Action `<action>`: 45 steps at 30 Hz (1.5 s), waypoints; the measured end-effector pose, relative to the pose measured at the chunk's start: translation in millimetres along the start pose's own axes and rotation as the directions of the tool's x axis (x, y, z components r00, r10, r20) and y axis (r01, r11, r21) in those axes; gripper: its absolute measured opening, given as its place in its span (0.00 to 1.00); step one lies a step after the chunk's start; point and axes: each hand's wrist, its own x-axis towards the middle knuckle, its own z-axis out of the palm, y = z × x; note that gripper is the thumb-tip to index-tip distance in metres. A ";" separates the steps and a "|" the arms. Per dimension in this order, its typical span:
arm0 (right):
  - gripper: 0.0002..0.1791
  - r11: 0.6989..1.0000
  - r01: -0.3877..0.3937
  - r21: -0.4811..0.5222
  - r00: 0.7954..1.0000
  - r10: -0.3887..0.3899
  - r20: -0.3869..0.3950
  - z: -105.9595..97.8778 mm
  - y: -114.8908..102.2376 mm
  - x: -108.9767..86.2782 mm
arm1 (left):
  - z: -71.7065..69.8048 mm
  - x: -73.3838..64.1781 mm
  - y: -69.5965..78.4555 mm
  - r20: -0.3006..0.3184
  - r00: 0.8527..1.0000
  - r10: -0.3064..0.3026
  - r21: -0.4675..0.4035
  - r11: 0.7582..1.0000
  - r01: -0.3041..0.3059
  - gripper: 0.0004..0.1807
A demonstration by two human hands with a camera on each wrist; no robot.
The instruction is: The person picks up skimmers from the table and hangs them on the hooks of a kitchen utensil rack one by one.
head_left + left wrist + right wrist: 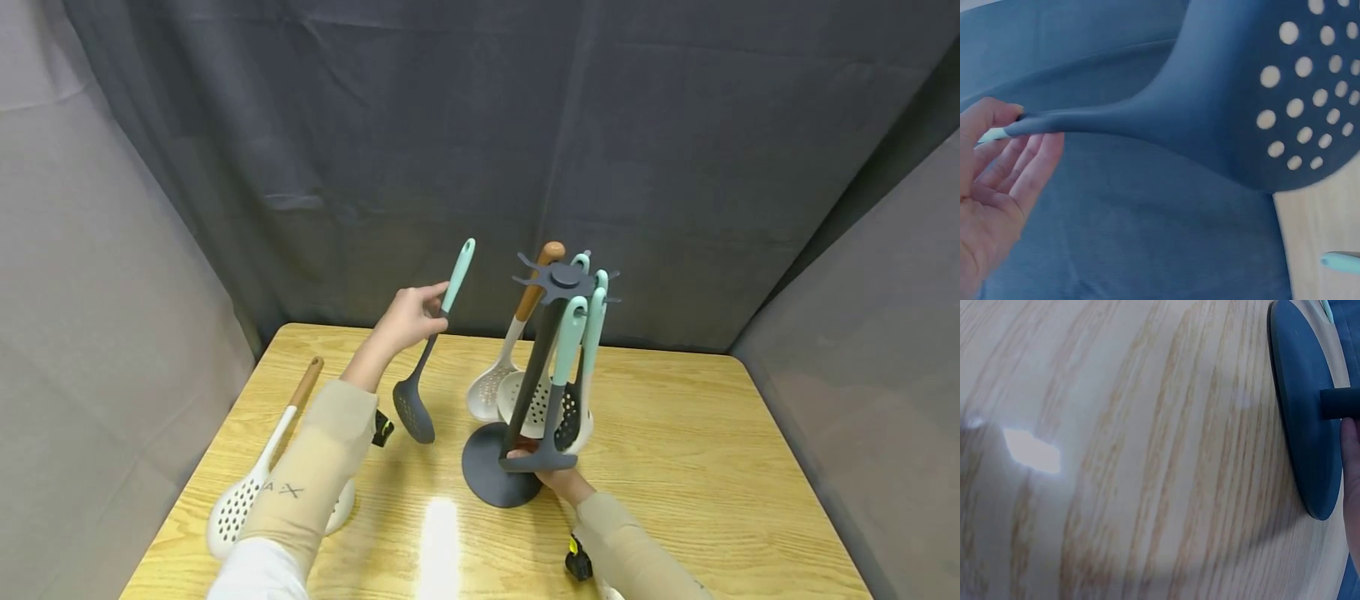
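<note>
Pinched between the thumb and fingers, a dark grey skimmer (414, 408) hangs from the person's left hand (412, 318) near the centre of the head frame. Well apart from it, the right hand (558, 481) grips the lower post of a dark grey utensil stand (533, 375), right of centre. On the left sleeve (322, 454) an "A" and an X-like mark can be read. The skimmer's long axis is steeply tilted: its mint handle (459, 273) points to the upper right, its perforated head down to the lower left, raised above the wooden table (675, 450). The stand leans slightly, its hooks at upper right of centre holding several utensils, among them a wood-handled white perforated spoon (491, 390). A mint-handled grey utensil (556, 408) hangs in front, partly hiding the right hand. At lower left lies a white skimmer with a wooden handle (236, 510), beside the left sleeve.
</note>
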 end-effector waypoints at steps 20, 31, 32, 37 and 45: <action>0.18 0.999 -0.029 0.014 0.999 0.029 -0.016 -0.3 -0.5 0.9 | -22.2 -13.1 45.8 0.008 0.906 0.422 -0.110 0.901 -0.419 0.29; 0.20 0.999 -0.044 -0.032 0.999 0.044 -0.022 -1.8 -1.8 -0.2 | -21.7 -17.4 56.4 0.087 0.875 0.477 -0.094 0.878 -0.469 0.29; 0.19 0.999 -0.035 -0.032 0.999 0.034 -0.022 -1.9 -1.8 -0.3 | -21.4 -17.7 57.1 0.092 0.873 0.478 -0.090 0.877 -0.471 0.29; 0.18 0.998 -0.043 -0.046 0.999 0.042 -0.022 -1.9 -2.1 -0.6 | -18.6 -18.1 59.3 0.102 0.866 0.489 -0.083 0.872 -0.483 0.29; 0.19 0.994 -0.074 -0.083 0.997 0.074 -0.004 -2.7 -3.2 -1.0 | -14.0 -17.7 59.5 0.128 0.859 0.496 -0.055 0.868 -0.493 0.28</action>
